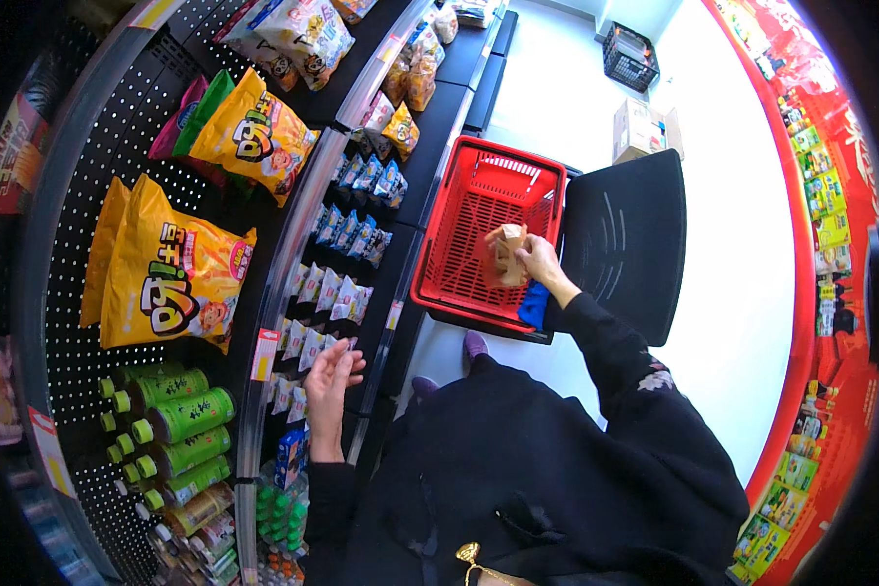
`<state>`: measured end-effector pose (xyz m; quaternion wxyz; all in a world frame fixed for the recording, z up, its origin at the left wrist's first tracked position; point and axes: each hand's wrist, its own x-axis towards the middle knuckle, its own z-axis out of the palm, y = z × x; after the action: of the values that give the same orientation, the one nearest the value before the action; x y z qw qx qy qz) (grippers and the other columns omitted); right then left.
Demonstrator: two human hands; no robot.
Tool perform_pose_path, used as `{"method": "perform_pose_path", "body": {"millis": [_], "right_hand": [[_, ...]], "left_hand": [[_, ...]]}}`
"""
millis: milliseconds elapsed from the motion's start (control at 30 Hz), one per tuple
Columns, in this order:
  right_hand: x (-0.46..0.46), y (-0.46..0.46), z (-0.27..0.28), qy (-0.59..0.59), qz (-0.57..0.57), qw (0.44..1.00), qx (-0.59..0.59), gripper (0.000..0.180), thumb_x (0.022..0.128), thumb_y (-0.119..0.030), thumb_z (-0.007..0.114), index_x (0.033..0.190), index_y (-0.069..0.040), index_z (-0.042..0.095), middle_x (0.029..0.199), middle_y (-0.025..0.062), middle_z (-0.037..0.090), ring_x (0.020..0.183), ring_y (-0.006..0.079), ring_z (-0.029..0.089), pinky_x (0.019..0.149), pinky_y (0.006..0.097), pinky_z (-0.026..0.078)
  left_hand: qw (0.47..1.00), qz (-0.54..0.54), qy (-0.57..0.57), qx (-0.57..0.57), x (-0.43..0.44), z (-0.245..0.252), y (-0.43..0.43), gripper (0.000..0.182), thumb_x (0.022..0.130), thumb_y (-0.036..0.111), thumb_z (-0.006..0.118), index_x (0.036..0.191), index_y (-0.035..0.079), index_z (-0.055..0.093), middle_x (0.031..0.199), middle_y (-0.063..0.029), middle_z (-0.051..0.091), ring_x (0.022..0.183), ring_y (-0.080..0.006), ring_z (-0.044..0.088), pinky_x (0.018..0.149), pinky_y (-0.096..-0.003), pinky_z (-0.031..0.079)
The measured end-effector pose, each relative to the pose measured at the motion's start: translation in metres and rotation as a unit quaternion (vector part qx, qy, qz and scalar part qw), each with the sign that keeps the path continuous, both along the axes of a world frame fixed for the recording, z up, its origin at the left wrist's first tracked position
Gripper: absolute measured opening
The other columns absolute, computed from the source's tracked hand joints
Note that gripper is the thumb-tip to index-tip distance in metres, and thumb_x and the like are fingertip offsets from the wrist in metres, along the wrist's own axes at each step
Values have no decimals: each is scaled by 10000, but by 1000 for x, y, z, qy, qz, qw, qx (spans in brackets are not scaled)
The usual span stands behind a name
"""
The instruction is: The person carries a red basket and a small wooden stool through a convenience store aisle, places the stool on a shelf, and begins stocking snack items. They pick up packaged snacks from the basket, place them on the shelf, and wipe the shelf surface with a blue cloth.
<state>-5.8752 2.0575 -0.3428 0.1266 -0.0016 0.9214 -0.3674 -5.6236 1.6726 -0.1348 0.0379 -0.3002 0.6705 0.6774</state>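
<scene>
My right hand (540, 262) reaches over a red plastic shopping basket (434, 282) and grips a tan packaged item (511, 256), blurred, whose exact kind I cannot tell. Under my right wrist, a blue cloth (533, 305) hangs over the basket's near right corner. My left hand (335, 373) is raised beside the shelf edge, fingers parted, close to rows of small white snack packets (351, 300). Nothing shows in its grasp. Above those rows stand small blue packets (366, 176).
Large yellow snack bags (183, 271) and green-labelled bottles (194, 414) fill the left shelves. A black chair seat or panel (626, 242) adjoins the basket. Beyond are a cardboard box (639, 130) and a black crate (630, 58). A red printed display (850, 293) lines the right.
</scene>
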Motion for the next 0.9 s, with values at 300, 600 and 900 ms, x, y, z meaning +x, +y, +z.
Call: {"method": "perform_pose_path", "body": {"millis": [300,600,900], "right_hand": [[16,2,-114,-87,-100,991,8,281,926,-236,572,1035,-7,694,952,201,731,886,363,721,784,464,579],[4,5,-162,-321,-193,859,-349,717,1004,-362,116,1229,-12,700,964,160,745,831,377,685,774,502,583],[-47,-55,-23,182,99,974,-90,264,937,-140,740,1147,-8,652,961,155,731,869,274,721,724,401,586]], "left_hand": [[990,142,2,-1,75,15,-6,358,1051,199,634,1349,4,600,1137,-115,721,987,-159,721,802,-269,596],[960,202,60,-185,78,91,-16,301,1051,175,631,1301,7,637,1108,-96,724,965,-136,699,822,-266,577],[619,190,235,-725,68,240,-44,191,969,20,645,1157,-4,669,1193,-141,690,1066,-270,654,951,-389,506]]}}
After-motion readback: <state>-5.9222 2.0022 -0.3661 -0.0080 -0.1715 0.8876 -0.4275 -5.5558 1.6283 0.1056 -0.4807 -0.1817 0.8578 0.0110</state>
